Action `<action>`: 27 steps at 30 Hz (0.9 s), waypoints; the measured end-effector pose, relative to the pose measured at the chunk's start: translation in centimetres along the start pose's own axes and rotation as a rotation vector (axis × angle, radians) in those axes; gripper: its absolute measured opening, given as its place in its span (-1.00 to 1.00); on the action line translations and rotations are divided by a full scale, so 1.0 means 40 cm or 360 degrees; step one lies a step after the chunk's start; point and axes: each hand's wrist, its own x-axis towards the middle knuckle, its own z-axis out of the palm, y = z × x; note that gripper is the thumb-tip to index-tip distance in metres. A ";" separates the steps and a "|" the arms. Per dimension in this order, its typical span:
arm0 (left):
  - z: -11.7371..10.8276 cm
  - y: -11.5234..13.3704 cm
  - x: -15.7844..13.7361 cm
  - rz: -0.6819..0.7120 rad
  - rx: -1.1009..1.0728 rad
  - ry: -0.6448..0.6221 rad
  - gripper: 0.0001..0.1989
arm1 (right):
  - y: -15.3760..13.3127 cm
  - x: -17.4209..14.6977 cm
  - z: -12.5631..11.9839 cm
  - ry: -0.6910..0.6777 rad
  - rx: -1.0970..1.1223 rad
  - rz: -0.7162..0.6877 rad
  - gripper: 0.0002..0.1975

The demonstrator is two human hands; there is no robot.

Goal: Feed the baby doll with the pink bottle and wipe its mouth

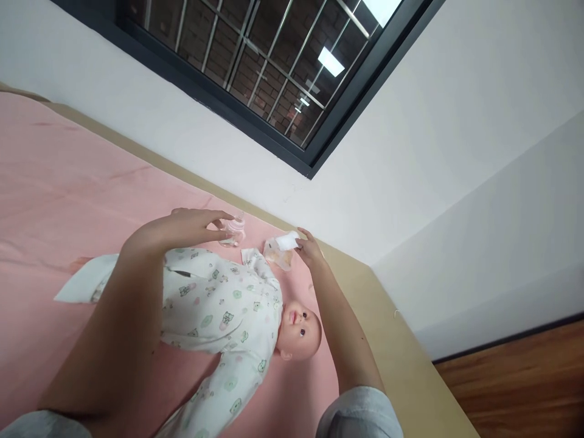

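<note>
Currently, we are holding our left hand (pixel 196 228) at a small clear bottle (pixel 235 227) near the bench's (pixel 387 328) far edge; whether that grip is clamping it, we cannot tell. Our right hand (pixel 311 250) is pinching a white piece (pixel 287 241) by a clear packet (pixel 279 258), nearer the far right corner. Closer to us, the doll (pixel 298 334) is lying on pink cloth (pixel 55 170), head toward the right edge.
</note>
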 end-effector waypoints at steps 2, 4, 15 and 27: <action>-0.003 0.007 -0.002 -0.0042 0.0019 -0.0017 -0.30 | -0.005 0.021 0.011 -0.0002 -0.0007 -0.0077 -0.43; -0.007 0.017 -0.005 -0.0078 0.0048 -0.0097 -0.31 | -0.002 0.036 0.016 0.0022 -0.0050 -0.0035 -0.48; -0.004 0.024 0.002 -0.0102 0.0129 -0.0229 -0.29 | 0.039 0.024 -0.032 -0.0033 -0.0417 0.0378 -0.80; 0.008 -0.003 0.010 -0.0047 0.0066 -0.0250 -0.20 | 0.029 -0.036 -0.126 -0.0060 -0.0634 0.0411 -0.85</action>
